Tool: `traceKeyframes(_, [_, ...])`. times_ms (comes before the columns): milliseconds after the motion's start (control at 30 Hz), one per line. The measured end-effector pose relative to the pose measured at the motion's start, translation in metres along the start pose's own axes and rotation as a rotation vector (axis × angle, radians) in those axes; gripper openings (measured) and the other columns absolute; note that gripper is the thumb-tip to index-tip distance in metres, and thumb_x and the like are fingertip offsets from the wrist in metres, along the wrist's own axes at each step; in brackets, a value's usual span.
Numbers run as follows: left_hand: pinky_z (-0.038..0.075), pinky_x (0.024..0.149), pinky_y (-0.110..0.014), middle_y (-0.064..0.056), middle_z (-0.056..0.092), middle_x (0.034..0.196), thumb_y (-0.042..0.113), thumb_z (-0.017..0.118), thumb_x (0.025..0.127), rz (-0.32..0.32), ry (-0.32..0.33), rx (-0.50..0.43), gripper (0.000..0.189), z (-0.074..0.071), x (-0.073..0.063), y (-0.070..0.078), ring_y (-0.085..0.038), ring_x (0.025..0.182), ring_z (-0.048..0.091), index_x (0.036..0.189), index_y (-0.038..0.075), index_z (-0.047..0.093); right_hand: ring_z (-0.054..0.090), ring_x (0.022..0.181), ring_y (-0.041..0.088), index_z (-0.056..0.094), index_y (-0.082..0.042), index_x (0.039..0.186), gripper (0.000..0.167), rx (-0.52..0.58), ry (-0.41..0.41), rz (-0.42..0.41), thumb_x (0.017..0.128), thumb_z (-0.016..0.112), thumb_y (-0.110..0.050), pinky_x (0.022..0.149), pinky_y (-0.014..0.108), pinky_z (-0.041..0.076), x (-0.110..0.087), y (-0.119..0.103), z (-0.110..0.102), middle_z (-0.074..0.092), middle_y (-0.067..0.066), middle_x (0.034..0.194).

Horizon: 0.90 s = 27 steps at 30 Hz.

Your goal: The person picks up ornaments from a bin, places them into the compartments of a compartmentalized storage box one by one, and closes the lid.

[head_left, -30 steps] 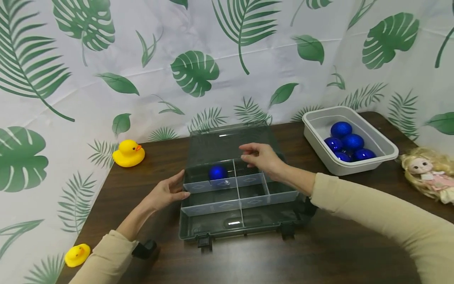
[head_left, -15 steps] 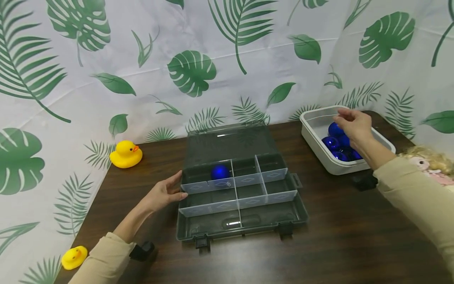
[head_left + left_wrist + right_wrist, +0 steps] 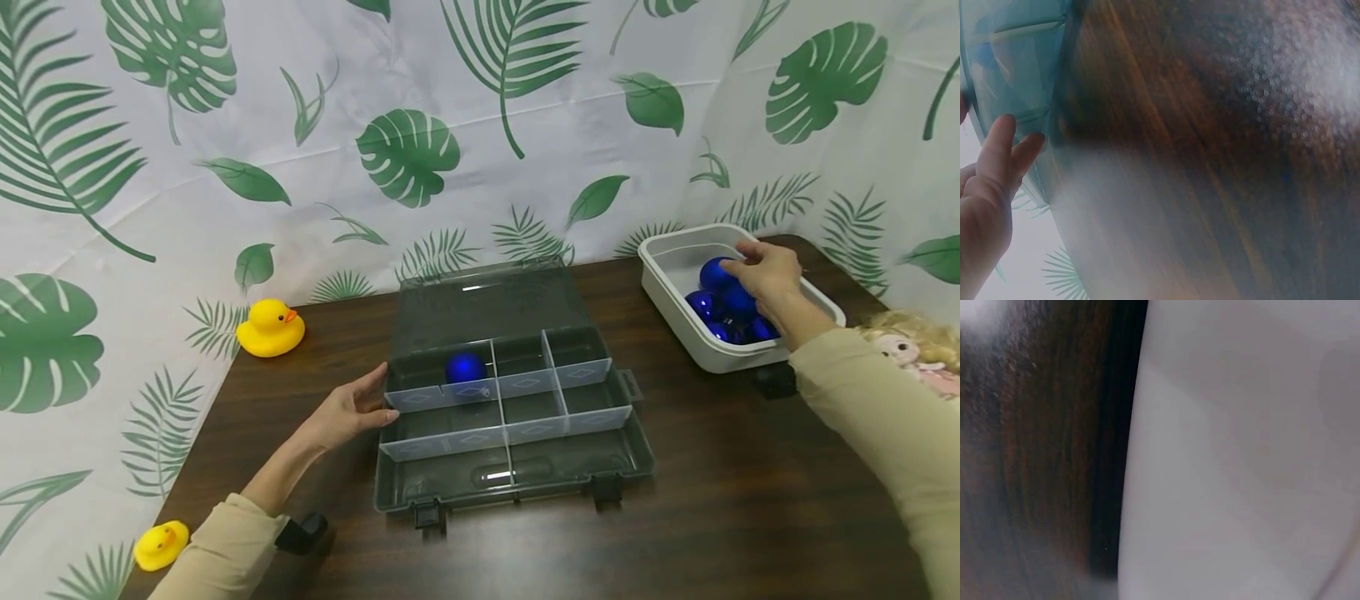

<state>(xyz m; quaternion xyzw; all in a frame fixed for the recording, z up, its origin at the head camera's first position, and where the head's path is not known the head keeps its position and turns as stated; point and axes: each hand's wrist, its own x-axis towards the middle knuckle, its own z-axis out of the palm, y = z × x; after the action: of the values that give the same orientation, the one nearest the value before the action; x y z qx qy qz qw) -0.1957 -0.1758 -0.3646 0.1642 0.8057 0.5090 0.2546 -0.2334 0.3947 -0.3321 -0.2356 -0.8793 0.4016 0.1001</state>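
A dark translucent compartment box (image 3: 517, 467) stands with its lid folded back. One blue ball (image 3: 466, 367) sits in its back-left compartment. Beside the box's left wall is my left hand (image 3: 348, 410), thumb and fingers extended against the edge; the left wrist view shows this hand (image 3: 994, 181) too. My right hand (image 3: 768, 273) reaches into a white plastic tub (image 3: 678, 327) from above, its thumb tip near or touching a blue ball (image 3: 716, 273). Several more blue balls, such as a shiny one (image 3: 705, 305), lie in the tub. The right wrist view shows the tub's wall (image 3: 1222, 462), not the fingers.
A yellow rubber duck (image 3: 271, 328) stands left of the box, and a smaller one (image 3: 161, 546) lies near the table's left edge. A blond doll (image 3: 911, 350) lies right of the tub, partly behind the right sleeve. A leaf-print cloth (image 3: 480, 183) hangs behind the table.
My right hand has moved from above the box rightward to the tub, then lowered among the balls. The left hand stays at the box's side.
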Motion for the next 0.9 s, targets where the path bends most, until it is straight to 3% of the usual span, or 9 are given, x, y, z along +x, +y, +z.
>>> traceKeyframes(100, [0.032, 0.104, -0.053, -0.024, 0.005, 0.155, 0.015, 0.066, 0.088, 0.006, -0.002, 0.0, 0.086, 0.0, -0.001, 0.0, -0.047, 0.134, 0.028, 0.15, 0.001, 0.008, 0.038, 0.125, 0.043, 0.037, 0.007, 0.14, 0.056, -0.032, -0.021, -0.031, 0.094, 0.053, -0.021, 0.107, 0.05, 0.032, 0.004, 0.001, 0.002, 0.041, 0.034, 0.136])
traceKeyframes(233, [0.032, 0.104, -0.052, -0.023, 0.005, 0.156, 0.014, 0.066, 0.088, 0.005, -0.001, -0.008, 0.086, 0.0, -0.002, 0.0, -0.046, 0.134, 0.028, 0.151, 0.002, 0.008, 0.038, 0.123, 0.048, 0.039, 0.01, 0.137, 0.054, -0.107, -0.046, -0.092, 0.093, 0.054, -0.019, 0.107, 0.053, 0.029, 0.008, 0.003, 0.004, 0.044, 0.036, 0.13])
traceKeyframes(600, [0.032, 0.104, -0.052, -0.023, 0.005, 0.156, 0.015, 0.066, 0.089, 0.016, 0.0, -0.005, 0.086, 0.0, 0.0, -0.002, -0.046, 0.135, 0.026, 0.15, 0.001, 0.008, 0.045, 0.111, 0.052, 0.048, 0.015, 0.123, 0.049, -0.326, -0.119, -0.311, 0.088, 0.061, -0.017, 0.099, 0.057, 0.033, 0.02, 0.007, 0.008, 0.048, 0.04, 0.12])
traceKeyframes(733, [0.031, 0.104, -0.053, -0.024, 0.005, 0.156, 0.015, 0.065, 0.089, 0.021, -0.002, -0.011, 0.085, 0.0, 0.002, -0.003, -0.047, 0.135, 0.026, 0.15, 0.001, 0.008, 0.038, 0.117, 0.054, 0.048, 0.015, 0.123, 0.05, -0.356, -0.138, -0.329, 0.088, 0.062, -0.018, 0.103, 0.058, 0.028, 0.021, 0.008, 0.006, 0.045, 0.041, 0.123])
traceKeyframes(900, [0.031, 0.105, -0.053, -0.023, 0.005, 0.156, 0.015, 0.066, 0.089, 0.013, 0.003, -0.009, 0.085, -0.001, 0.001, -0.003, -0.046, 0.135, 0.027, 0.15, 0.001, 0.008, 0.035, 0.119, 0.054, 0.045, 0.014, 0.126, 0.053, -0.331, -0.15, -0.294, 0.09, 0.06, -0.022, 0.104, 0.06, 0.026, 0.021, 0.01, 0.008, 0.042, 0.041, 0.127])
